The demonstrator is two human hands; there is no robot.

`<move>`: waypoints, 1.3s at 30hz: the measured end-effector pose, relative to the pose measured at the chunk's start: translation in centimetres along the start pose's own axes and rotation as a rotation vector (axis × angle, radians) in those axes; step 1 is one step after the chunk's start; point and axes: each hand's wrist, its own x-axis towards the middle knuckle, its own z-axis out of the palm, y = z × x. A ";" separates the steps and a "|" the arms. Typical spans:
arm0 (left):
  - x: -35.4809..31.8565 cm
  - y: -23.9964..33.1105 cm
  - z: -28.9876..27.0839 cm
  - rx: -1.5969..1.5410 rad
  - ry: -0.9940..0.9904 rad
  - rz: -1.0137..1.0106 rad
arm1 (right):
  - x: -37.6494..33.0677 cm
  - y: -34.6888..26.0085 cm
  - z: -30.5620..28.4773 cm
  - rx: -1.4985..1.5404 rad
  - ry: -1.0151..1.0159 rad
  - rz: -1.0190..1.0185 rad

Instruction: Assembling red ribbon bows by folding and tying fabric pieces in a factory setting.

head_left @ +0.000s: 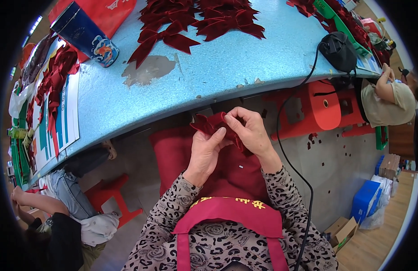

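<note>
A dark red velvet ribbon, partly folded over, is held between my two hands above my lap. My left hand pinches it from below, thumb pressed on the cloth. At its right end my right hand grips the ribbon between thumb and fingers. Some of the ribbon is hidden behind my fingers. On the blue table beyond, several finished-looking dark red velvet bows lie in overlapping rows.
A dark blue tumbler stands at the table's left beside a red bag. Loose ribbons hang over the left side. A black pouch sits at right, a black cable running down past my arm. Red stools and co-workers flank me.
</note>
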 end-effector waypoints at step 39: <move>-0.4 -1.7 5.1 0.034 0.102 0.202 | -3.7 -2.3 -6.2 -0.296 0.086 -0.439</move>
